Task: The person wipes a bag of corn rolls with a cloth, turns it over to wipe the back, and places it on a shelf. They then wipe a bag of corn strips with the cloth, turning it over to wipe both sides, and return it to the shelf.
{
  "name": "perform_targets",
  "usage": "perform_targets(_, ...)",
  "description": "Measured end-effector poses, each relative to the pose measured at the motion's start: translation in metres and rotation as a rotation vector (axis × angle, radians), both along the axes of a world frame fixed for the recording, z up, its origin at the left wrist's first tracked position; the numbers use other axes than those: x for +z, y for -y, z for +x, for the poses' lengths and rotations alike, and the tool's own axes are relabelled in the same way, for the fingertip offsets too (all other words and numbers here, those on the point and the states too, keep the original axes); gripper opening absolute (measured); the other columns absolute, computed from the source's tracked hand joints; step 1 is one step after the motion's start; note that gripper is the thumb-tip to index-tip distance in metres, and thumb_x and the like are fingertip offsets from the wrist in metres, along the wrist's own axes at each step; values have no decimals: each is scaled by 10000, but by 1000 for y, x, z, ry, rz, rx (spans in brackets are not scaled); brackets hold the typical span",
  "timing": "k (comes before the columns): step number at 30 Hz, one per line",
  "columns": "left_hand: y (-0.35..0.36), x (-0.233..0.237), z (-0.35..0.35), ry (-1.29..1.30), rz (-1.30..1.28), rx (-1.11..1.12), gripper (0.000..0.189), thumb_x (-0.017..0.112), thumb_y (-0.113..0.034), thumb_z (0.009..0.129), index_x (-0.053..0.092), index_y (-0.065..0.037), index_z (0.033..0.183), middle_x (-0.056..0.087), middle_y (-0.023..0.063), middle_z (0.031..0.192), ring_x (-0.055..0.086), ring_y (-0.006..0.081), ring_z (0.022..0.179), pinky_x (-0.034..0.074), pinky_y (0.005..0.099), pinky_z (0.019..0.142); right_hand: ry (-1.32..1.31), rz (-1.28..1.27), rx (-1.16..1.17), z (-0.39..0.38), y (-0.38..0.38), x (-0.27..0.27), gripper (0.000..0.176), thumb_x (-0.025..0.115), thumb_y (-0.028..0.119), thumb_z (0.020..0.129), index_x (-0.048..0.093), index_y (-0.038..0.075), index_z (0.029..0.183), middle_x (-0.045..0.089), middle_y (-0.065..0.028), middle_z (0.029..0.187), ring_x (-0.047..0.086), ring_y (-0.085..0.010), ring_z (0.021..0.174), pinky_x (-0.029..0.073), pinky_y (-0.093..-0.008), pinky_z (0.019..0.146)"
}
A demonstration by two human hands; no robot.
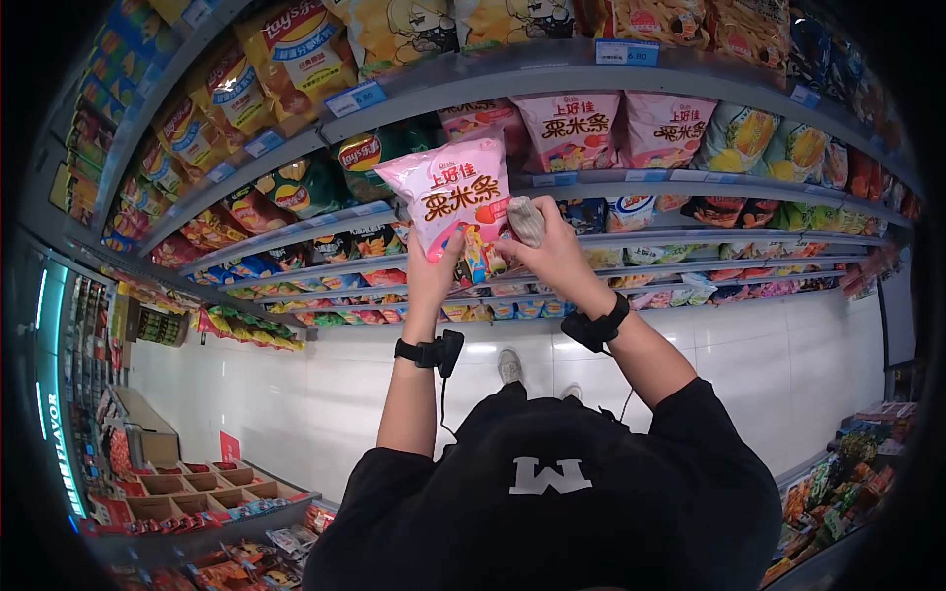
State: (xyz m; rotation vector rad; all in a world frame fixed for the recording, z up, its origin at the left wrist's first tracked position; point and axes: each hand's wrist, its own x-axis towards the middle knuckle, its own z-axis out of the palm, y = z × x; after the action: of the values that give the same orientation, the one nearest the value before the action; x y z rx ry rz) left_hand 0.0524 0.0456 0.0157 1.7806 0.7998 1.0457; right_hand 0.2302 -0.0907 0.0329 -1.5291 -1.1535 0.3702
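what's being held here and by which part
The left hand grips the pink plastic snack bag by its bottom edge; the right hand touches its right side, clutching a pale crumpled wad, perhaps a cloth.

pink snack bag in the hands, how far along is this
Done: matching pink bags already stand on the shelf behind. In hand: the left hand holds the pink snack bag by its lower edge, while the right hand holds a pale crumpled wad at its side. Left: this bag is off the shelf, not yet placed.
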Motion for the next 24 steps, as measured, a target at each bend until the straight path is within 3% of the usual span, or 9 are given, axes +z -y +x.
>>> perform_targets(7,-60,9,26,18,23,-6,869,784,-550,878,451,22,1441,627,190,1320,622,270,1203,481,390,1019,-76,10,-73,18,-56,12,686,877,391,800,498,17,1232,713,-241,1096,699,-421,1040,547,-458,860)
perform_targets(11,-102,11,40,69,122,-88,940,804,-597,836,444,19,1448,630,189,1315,634,279,1184,486,394,1016,167,104,-241,28,-88,13,678,883,314,787,509,-17,1246,693,-276,1106,669,-465,1056,535,-492,855)
perform_targets(12,-103,22,43,86,99,-125,922,817,-557,842,434,14,1456,633,179,1309,636,267,1180,491,382,1010,176,89,-245,31,-93,13,678,883,314,787,509,-17,1246,693,-276,1106,669,-465,1056,535,-492,855)
perform_targets(14,-118,26,51,151,47,-231,849,848,-397,862,415,1,1475,629,164,1318,628,246,1191,496,363,1008,108,108,-243,35,-108,15,577,880,263,814,528,13,1197,695,-189,1086,702,-333,1013,539,-410,851)
perform_targets(15,-125,26,55,154,45,-230,849,848,-397,862,415,1,1475,629,164,1318,628,246,1191,496,363,1008,15,119,-223,35,-115,15,540,874,203,818,529,29,1195,684,-158,1080,687,-271,985,537,-384,837)
perform_targets(17,-136,26,66,282,-41,-354,810,857,-216,861,389,-11,1489,623,146,1330,621,225,1196,499,346,1008,21,153,-258,34,-125,15,532,873,183,817,528,37,1195,679,-144,1070,676,-251,966,536,-376,832)
perform_targets(18,-140,27,70,284,-40,-360,810,857,-216,861,389,-11,1489,623,146,1330,621,225,1196,499,346,1008,22,186,-295,34,-130,16,526,872,164,815,527,46,1195,673,-130,1060,664,-230,947,534,-368,826)
perform_targets(24,-162,17,84,179,65,-329,793,817,-80,866,349,-9,1502,607,123,1333,614,196,1192,510,325,1010,55,181,-370,37,-139,12,535,877,182,813,526,45,1194,677,-147,1063,670,-293,954,533,-395,840)
